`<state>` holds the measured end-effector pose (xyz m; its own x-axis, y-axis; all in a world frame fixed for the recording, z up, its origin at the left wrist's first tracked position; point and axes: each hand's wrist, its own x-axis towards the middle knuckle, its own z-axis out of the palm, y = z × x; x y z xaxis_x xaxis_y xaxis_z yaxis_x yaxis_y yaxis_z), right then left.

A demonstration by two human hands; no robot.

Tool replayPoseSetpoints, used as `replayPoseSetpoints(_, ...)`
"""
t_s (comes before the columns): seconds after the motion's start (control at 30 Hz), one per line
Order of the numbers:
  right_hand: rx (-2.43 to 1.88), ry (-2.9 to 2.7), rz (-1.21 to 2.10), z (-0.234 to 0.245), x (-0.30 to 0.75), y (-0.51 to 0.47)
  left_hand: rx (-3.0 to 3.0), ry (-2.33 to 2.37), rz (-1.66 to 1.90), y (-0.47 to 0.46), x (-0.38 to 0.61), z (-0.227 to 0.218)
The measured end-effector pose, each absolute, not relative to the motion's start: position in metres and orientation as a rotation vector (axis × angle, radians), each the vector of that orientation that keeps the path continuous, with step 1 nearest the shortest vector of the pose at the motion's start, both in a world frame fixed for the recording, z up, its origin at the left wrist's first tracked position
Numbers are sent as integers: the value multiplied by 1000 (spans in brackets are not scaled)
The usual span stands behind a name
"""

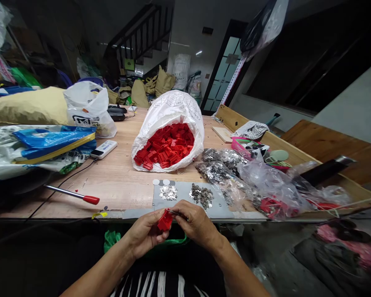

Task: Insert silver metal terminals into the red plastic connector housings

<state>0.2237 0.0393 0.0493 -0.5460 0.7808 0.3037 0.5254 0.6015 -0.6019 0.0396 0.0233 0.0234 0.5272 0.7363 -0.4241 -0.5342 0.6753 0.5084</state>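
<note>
Left hand [145, 234] grips red plastic piece [165, 221]; right hand [198, 225] pinches thin metal bit [177, 213], maybe clip, near tabletop [117, 194].

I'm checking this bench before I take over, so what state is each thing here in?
Left hand, gripping red plastic part
Red plastic part, held up off the bench
Right hand, pinching thin metal piece against the red part
White woven sack, open, rim rolled back, full of red plastic pieces
Silver metal pieces, loose heap on grey sheet
Red-handled tool, lying on wooden bench
</note>
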Motion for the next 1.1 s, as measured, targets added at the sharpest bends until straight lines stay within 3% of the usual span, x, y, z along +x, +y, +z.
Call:
replayPoseSetpoints(0.83, -1152, -1838, 1291, 38, 226, 41, 587, 659, 754, 19, 41, 19)
replayPoseSetpoints(1.1, -1199, -1908, 1186, 33, 227, 40, 663, 702, 730, 22, 46, 12)
